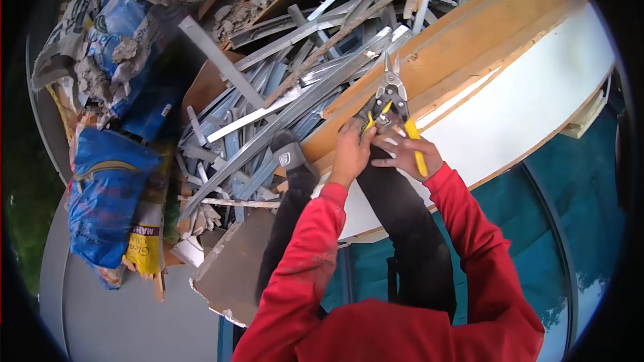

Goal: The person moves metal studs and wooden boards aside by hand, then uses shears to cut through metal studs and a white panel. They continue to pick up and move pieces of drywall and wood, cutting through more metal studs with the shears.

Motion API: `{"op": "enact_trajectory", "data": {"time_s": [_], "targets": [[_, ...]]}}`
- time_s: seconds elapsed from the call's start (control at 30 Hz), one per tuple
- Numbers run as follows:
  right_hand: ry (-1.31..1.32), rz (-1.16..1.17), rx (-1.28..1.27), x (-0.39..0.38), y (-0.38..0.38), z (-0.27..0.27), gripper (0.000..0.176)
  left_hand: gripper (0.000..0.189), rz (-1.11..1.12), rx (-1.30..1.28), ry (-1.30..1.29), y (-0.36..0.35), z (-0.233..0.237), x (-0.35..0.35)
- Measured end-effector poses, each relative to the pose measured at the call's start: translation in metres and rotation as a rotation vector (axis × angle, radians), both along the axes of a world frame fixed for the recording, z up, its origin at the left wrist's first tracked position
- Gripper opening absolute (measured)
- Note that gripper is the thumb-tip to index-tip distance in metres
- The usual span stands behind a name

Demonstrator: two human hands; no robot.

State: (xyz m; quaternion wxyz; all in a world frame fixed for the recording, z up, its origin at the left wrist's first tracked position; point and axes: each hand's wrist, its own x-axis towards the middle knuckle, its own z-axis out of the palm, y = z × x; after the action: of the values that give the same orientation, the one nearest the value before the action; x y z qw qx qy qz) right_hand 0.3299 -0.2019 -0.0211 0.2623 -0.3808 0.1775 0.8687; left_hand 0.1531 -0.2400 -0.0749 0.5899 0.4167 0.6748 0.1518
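Since the cam looks steeply down, the setting reads as outdoors: grey ground (114, 315) at lower left, no room walls in view. Work surface = a long wooden board (469, 40) lying on a white panel (537, 100), both running diagonally from lower left to upper right. To the left is a pile of metal strips (288, 94), w/ rubble (100, 74) and blue bags (107, 194) beyond it. A teal surface (583, 181) lies below the panel edge. A black boot (288, 154) rests on the strips, just beside the board.

Snips (392, 104), yellow handles, sit over the near edge of the board, approx. frame centre. Long axis runs near vertical in frame, tilted slightly. Blades point away from the person, twd the strip pile, tips together. Handles point back twd the red sleeves.

L hand (352, 151): fingers curled tight round the left handle, close to the pivot. R hand (409, 155): on the right handle, which crosses the hand; fingers a bit apart and stretched twd the L hand. The two hands almost touch.
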Motion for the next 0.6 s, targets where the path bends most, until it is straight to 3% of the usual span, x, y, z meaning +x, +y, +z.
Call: {"op": "enact_trajectory", "data": {"time_s": [0.03, 0.13, 0.23, 0.3, 0.37, 0.4, 0.47, 0.5, 0.57, 0.6], "targets": [[-0.02, 0.107, -0.035, -0.001, -0.004, -0.007, 0.065, 0.033, -0.012, -0.056, -0.058, 0.033, 0.015, 0.002], [-0.121, 0.07, 0.006, -0.01, -0.004, -0.021, 0.061, 0.033, -0.009, 0.096, -0.134, 0.029, -0.014, 0.016], [-0.13, 0.01, 0.041, -0.008, -0.005, -0.043, 0.057, 0.03, 0.138, 0.017, -0.233, 0.017, -0.037, 0.03], [-0.235, 0.055, 0.037, -0.009, -0.013, -0.057, 0.055, 0.032, 0.093, 0.124, -0.183, 0.01, -0.046, 0.03], [-0.39, 0.025, 0.016, -0.015, -0.022, -0.071, 0.047, 0.032, 0.15, 0.02, -0.243, 0.008, -0.049, 0.024], [-0.404, 0.019, -0.027, -0.016, -0.025, -0.075, 0.043, 0.032, 0.234, -0.151, -0.323, 0.025, -0.026, 0.012], [-0.429, 0.009, -0.108, -0.017, -0.026, -0.08, 0.036, 0.034, 0.363, -0.185, -0.178, 0.013, -0.043, -0.014], [-0.412, -0.047, -0.078, -0.023, -0.023, -0.073, 0.029, 0.035, 0.405, -0.053, 0.048, -0.019, -0.083, -0.029], [-0.438, -0.002, -0.096, -0.027, -0.017, -0.061, 0.028, 0.035, 1.177, -0.379, -0.043, -0.063, -0.127, -0.072], [-0.454, 0.02, -0.106, -0.026, -0.015, -0.059, 0.027, 0.039, 1.425, -0.475, -0.063, -0.086, -0.148, -0.1]]}}
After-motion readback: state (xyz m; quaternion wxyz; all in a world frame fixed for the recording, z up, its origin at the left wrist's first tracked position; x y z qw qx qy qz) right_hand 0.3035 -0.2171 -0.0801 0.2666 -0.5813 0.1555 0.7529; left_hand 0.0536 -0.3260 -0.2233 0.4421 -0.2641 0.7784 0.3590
